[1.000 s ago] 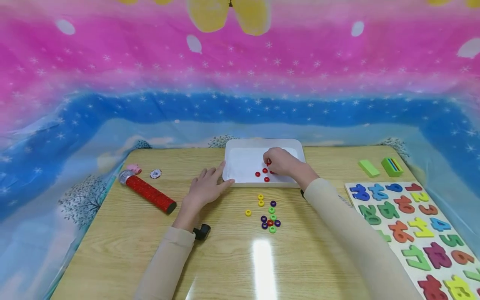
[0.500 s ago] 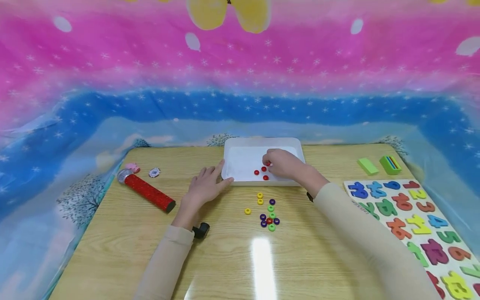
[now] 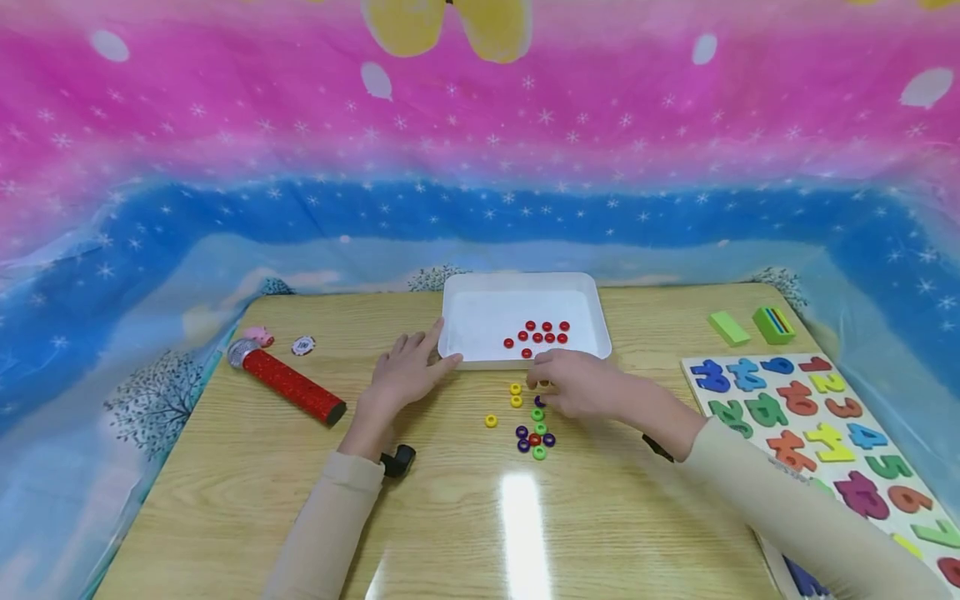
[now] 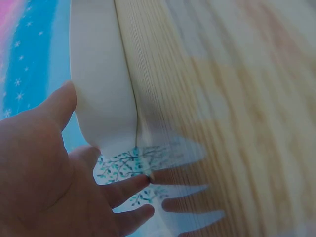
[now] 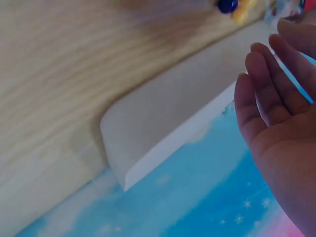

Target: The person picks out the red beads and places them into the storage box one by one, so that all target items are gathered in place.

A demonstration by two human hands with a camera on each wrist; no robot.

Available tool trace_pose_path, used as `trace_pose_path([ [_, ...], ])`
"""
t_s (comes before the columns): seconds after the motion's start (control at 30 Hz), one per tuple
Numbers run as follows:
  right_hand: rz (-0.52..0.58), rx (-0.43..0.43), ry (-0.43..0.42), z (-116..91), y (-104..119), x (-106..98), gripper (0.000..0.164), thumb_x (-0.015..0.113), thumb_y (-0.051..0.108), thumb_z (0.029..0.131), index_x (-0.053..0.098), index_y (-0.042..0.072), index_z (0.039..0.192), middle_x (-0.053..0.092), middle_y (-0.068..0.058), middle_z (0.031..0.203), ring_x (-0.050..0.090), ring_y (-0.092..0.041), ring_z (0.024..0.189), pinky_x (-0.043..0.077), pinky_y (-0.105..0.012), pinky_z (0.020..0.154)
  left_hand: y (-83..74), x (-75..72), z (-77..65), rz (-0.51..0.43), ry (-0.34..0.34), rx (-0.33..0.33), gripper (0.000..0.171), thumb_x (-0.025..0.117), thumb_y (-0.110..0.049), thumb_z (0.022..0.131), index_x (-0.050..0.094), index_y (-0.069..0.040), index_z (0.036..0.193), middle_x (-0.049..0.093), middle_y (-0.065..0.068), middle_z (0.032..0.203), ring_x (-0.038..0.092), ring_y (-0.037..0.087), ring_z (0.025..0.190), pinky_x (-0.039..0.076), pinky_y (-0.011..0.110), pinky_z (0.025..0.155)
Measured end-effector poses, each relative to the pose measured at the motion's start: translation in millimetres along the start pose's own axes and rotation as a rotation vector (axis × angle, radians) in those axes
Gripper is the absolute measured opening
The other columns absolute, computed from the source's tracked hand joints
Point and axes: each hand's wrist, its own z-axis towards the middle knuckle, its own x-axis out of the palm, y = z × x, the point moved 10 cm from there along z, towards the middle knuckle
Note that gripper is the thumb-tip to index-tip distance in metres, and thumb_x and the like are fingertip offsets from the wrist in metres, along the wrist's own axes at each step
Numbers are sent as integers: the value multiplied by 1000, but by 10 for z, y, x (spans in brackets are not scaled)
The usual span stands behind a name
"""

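A white tray point(image 3: 480, 312) stands at the back of the table with several red ring beads point(image 3: 537, 337) inside. My left hand point(image 3: 401, 375) rests thumb and forefinger against its left end; the left wrist view shows those fingers touching the tray wall point(image 4: 101, 74). Just in front of the tray, my right hand point(image 3: 585, 383) hovers over the table, its fingertips close to a purple bead point(image 3: 540, 402) that it partly hides. In the right wrist view the fingers point(image 5: 269, 89) are loosely bent, and no bead shows between them. Yellow beads point(image 3: 516, 401) lie left of those fingertips.
Nearer me lie green beads point(image 3: 539, 453), more purple beads point(image 3: 522, 446) and one red bead point(image 3: 535, 439). A red microphone point(image 3: 292, 386), pink pig point(image 3: 258, 336) and poker chip point(image 3: 303, 345) sit left. At right are a number board point(image 3: 813, 425) and green blocks point(image 3: 728, 328).
My right hand has come out of the tray toward me, to the loose beads in front. The red beads it covered now show in the tray. The left hand stays at the tray's end.
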Motion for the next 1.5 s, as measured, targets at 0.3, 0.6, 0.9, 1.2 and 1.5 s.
trace_pose_path([
  [0.3, -15, -91, 39, -141, 289, 230, 10, 66, 19, 82, 69, 19, 92, 59, 8, 84, 48, -3, 70, 46, -21, 66, 23, -32, 2, 8, -2, -4, 75, 31, -72, 86, -4, -42, 146, 18, 8, 156, 9, 39, 144, 11, 65, 110],
  [0.6, -93, -112, -1, -133, 394, 340, 3, 70, 23, 80, 69, 20, 80, 50, 12, 72, 40, -4, 61, 37, -19, 58, 24, -9, 6, -4, -4, -2, 76, 30, -72, 86, -3, -42, 147, 19, 8, 155, 9, 39, 144, 12, 65, 110],
  [0.9, -193, -148, -30, -116, 483, 354, 9, 67, 20, 77, 61, 22, 71, 39, 11, 68, 34, -8, 61, 30, -22, 58, 31, -6, -4, -18, -10, -2, 75, 32, -71, 87, -2, -41, 147, 19, 9, 155, 10, 39, 143, 12, 66, 110],
  [1.2, -50, -32, -22, -69, 293, 192, 8, 64, 16, 78, 58, 20, 82, 48, 11, 76, 41, -6, 65, 36, -19, 57, 16, -2, 8, -26, -17, 5, 76, 33, -72, 86, 0, -41, 147, 20, 9, 155, 10, 40, 143, 12, 66, 110],
  [1.5, 73, 102, -131, 110, -186, -167, 14, 62, 8, 81, 66, 14, 92, 57, 8, 82, 47, -11, 70, 41, -24, 62, -1, 9, 23, -9, -15, 13, 76, 33, -70, 87, -1, -40, 147, 20, 10, 155, 11, 40, 143, 13, 66, 109],
])
